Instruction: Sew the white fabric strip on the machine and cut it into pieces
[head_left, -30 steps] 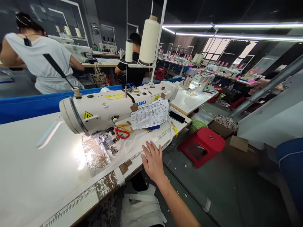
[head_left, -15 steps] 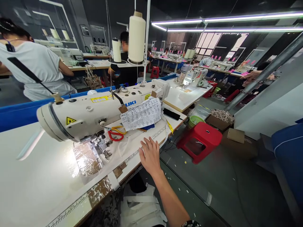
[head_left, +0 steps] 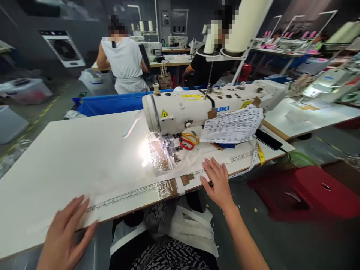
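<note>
My left hand (head_left: 66, 232), slightly blurred, is over the front left edge of the white sewing table (head_left: 90, 150), fingers apart and nothing in it. Close to its fingertips runs a printed ruler strip (head_left: 120, 198). My right hand (head_left: 219, 183) rests with fingers stretched out on the front edge, right of the needle area, holding nothing. Behind it stands the white sewing machine (head_left: 174, 112), its lamp lit. Scissors (head_left: 189, 140) with red and yellow handles lie beside the needle area. A paper sheet with writing (head_left: 233, 125) hangs on the machine's front.
A tape measure (head_left: 255, 157) hangs over the front edge near a black phone (head_left: 268, 139) with a cable. White fabric pieces (head_left: 194, 228) lie across my lap. On the floor to the right stands a red stool (head_left: 315, 191). A person in white (head_left: 125, 62) sits behind the table.
The view has swung left, bringing more of the table and my left hand into sight. My right hand stays on the front edge with fingers spread.
</note>
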The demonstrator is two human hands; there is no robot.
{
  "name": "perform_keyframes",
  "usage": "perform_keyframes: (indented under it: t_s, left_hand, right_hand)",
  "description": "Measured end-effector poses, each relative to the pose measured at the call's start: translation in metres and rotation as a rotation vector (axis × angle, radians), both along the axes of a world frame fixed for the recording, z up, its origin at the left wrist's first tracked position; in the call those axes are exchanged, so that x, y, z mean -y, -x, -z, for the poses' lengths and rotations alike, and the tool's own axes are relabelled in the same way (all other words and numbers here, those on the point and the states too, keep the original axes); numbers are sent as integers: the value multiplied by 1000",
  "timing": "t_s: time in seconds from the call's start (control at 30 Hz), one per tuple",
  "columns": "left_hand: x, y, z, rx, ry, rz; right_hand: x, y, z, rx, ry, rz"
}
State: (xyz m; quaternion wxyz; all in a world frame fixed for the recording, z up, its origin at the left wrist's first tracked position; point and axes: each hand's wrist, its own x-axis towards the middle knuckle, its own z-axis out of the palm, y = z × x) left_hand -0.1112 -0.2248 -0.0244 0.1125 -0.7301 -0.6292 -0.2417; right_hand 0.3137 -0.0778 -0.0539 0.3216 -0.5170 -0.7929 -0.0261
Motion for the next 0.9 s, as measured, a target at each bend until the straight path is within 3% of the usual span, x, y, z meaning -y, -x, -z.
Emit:
perform_keyframes:
  t_s: [0.13,0.27,0.33,0.4,0.47,0.5,0.63,0.77,0.9]
  left_hand:
    - [-4,5,13,-134,-23,58]
    - [20,13,32,-41,-218,34]
    - [42,20,50,47,-233,-98]
    - [62,27,75,116,-207,-390]
    - [78,32,102,213,-115,-679]
    - [84,34,115,297,-10,-751]
    - [94,28,151,559,385,-720]
    - [90,12,156,619,405,-680]
    - [63,-24,133,722,410,-601]
  right_hand:
    - [12,2,2,43,-45,-168]
    - [37,3,11,-16,-92,-195]
    - [53,12,17,-34,-72,-222]
    - [69,26,24,-31,-11,-270]
    - [84,43,34,-7,82,-327]
    - [90,51,40,10,135,-355]
    - [101,58,65,71,339,-379]
    - [93,39,91,80,487,-142]
    - [81,29,103,44,608,-42]
